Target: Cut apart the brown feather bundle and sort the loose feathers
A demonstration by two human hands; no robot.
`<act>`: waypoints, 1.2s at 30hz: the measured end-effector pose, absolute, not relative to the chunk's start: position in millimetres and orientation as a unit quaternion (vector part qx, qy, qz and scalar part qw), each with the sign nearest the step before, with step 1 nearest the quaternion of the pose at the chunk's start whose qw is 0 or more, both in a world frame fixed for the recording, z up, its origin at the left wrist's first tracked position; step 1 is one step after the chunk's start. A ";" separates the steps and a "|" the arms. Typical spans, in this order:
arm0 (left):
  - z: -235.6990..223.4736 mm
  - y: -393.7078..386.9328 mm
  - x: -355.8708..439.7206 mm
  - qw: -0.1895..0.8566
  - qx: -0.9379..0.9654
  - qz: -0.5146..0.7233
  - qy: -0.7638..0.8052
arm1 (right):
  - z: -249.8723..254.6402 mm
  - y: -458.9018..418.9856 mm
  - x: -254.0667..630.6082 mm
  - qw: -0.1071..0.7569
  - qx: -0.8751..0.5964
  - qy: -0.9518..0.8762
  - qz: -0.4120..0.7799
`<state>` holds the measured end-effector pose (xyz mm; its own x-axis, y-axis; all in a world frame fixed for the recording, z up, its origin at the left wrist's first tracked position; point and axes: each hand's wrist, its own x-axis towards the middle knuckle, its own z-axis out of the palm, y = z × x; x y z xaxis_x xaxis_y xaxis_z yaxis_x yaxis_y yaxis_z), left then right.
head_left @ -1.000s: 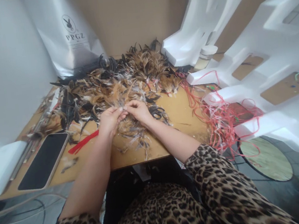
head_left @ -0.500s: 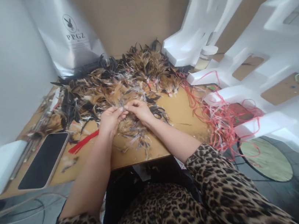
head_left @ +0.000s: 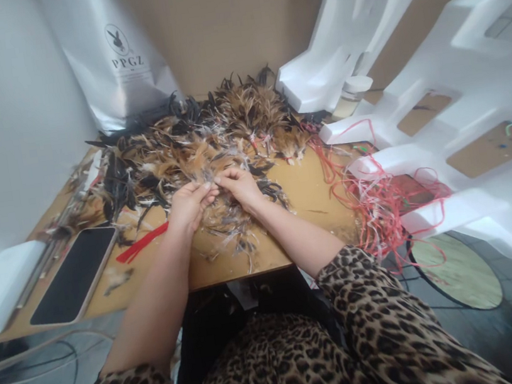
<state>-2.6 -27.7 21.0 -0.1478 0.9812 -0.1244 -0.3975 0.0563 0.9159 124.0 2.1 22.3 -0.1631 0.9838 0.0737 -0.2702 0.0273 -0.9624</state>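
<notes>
My left hand [head_left: 190,205] and my right hand [head_left: 239,188] meet at the near side of a pile of brown and black feathers [head_left: 168,147]. The left thumb and forefinger pinch the base of a small tuft of brown feathers [head_left: 203,161], which fans out away from me. At the same spot the right thumb and forefinger are pinched close against the left fingertips; whatever is between them is too small to make out. Loose feathers [head_left: 228,231] lie under both hands. Beside my left wrist lie flat red strips [head_left: 142,243].
A phone [head_left: 77,274] and a white box [head_left: 5,291] lie at the left of the table [head_left: 302,179]. Tangled red string [head_left: 382,206] hangs over the right edge by white foam packing [head_left: 421,143]. A silver bag [head_left: 119,65] and a lidded jar [head_left: 353,95] stand behind.
Both hands stay pinched together at nearly the same spot. My right hand has shifted slightly to the right, its fingertips a little farther from the left ones.
</notes>
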 end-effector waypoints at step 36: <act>13.7 -24.5 -5.2 0.475 0.481 0.535 0.506 | 19.6 8.0 129.0 0.484 -0.382 -0.669 0.415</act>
<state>-5.2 -24.5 13.7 -0.0859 0.9957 0.0338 -0.0218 -0.0358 0.9991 129.0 8.0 19.6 -0.2407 0.9127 0.3302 0.1094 0.3636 -0.9251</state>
